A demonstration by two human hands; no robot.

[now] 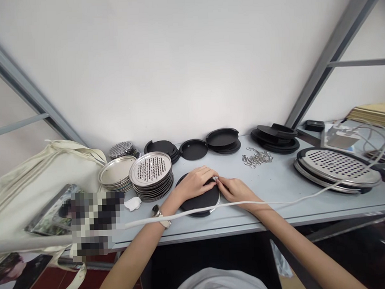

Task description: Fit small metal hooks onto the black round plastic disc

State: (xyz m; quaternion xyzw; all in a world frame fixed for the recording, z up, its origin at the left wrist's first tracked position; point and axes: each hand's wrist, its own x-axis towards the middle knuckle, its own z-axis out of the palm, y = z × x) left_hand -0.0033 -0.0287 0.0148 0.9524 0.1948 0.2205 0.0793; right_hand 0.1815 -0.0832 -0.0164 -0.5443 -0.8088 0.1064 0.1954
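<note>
My left hand (195,184) rests over a round black plastic disc (199,203) at the table's front edge, its fingers and thumb closing at the disc's right rim. A metal strip shows along that edge of the disc. From the right, my right hand (233,189) pinches a small shiny metal piece (215,178) at the rim, against my left fingertips. Its exact shape is hidden by the fingers. Behind my right hand lies a loose pile of small bent-wire metal pieces (258,158). Left of my left hand stands a stack of round metal grater plates (151,169).
Black plastic discs (222,138) stand along the wall, with another stack (274,137) farther right. Large perforated metal discs (340,166) lie at right. A white cable (295,201) crosses in front of my wrists. A cloth bag (54,170) is at left.
</note>
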